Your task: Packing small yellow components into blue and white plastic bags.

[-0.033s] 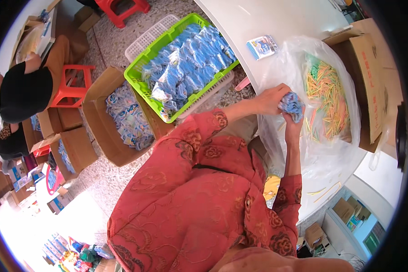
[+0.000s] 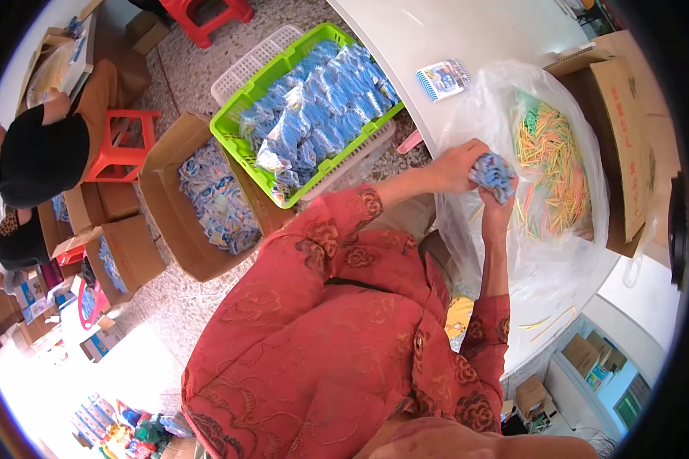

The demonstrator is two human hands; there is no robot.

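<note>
My left hand (image 2: pixel 461 165) and my right hand (image 2: pixel 498 208) are close together above the near edge of the white table. Both are closed on a crumpled blue-and-white plastic packet (image 2: pixel 493 176), the left from its left side and the right from below. Fingers hide part of the packet. Just right of my hands, a clear plastic bag (image 2: pixel 475 115) lies spread open. Inside it are many thin sticks (image 2: pixel 551 176) in yellow, orange, pink and green. A small spiral-bound pad (image 2: pixel 442 79) with a blue-and-white cover lies beyond my left hand.
A green basket (image 2: pixel 226 145) heaped with blue-and-white packets (image 2: pixel 321 99) stands left of the table. Beside it, a cardboard box (image 2: pixel 184 256) holds more packets. Another carton (image 2: pixel 624 145) borders the bag's right side. Two people (image 2: pixel 42 157) work at far left near red stools (image 2: pixel 122 149).
The packet has turned slightly in my fingers and shows a little more of its surface. Both hands have barely moved.
</note>
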